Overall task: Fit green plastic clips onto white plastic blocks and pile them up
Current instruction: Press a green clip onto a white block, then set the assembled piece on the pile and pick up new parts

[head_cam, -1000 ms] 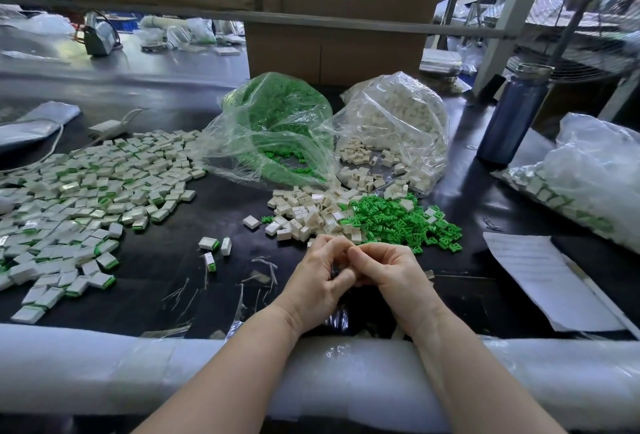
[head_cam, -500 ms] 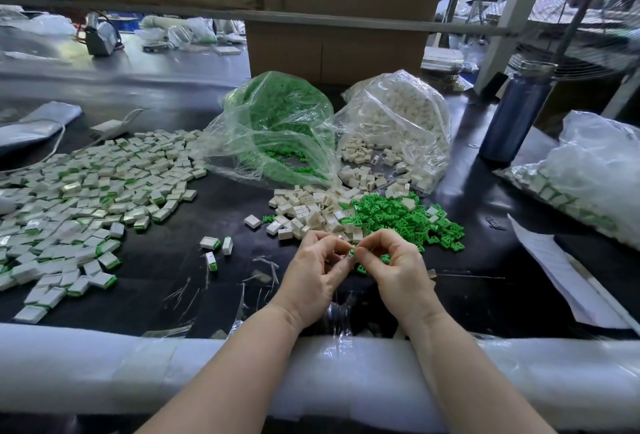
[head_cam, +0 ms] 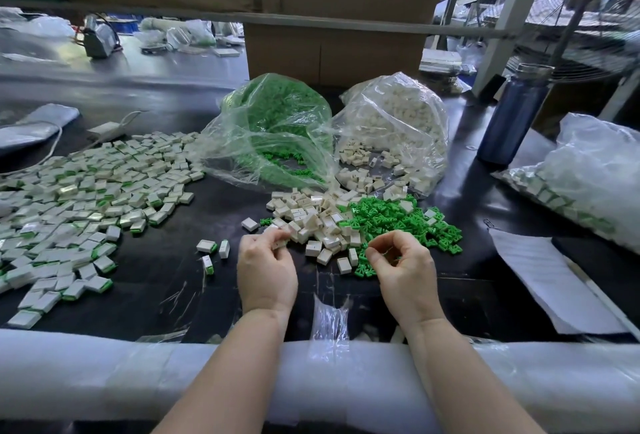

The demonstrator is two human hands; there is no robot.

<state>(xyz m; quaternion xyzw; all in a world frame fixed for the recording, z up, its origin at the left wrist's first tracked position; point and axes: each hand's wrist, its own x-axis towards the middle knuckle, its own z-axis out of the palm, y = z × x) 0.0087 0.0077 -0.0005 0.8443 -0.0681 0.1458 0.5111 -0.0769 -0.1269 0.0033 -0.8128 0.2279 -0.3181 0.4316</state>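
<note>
My left hand (head_cam: pixel 266 269) pinches a white block (head_cam: pixel 279 244) between thumb and fingertips, at the near-left edge of a heap of loose white blocks (head_cam: pixel 311 217). My right hand (head_cam: pixel 403 265) hovers with curled fingers over the near edge of a heap of green clips (head_cam: pixel 391 219); whether it holds a clip is hidden. A wide spread of finished blocks with green clips (head_cam: pixel 86 191) covers the table's left side. Three finished blocks (head_cam: pixel 212 251) lie apart, just left of my left hand.
Two opened plastic bags stand behind the heaps, one of green clips (head_cam: pixel 273 122) and one of white blocks (head_cam: pixel 398 129). A blue bottle (head_cam: pixel 512 115), a filled bag (head_cam: pixel 588 184) and a paper sheet (head_cam: pixel 547 281) occupy the right. White foam padding (head_cam: pixel 104 371) lines the near edge.
My hands were pressed together on one piece; now they have separated. The left hand moved left with the white block, and the right hand moved right toward the green clips.
</note>
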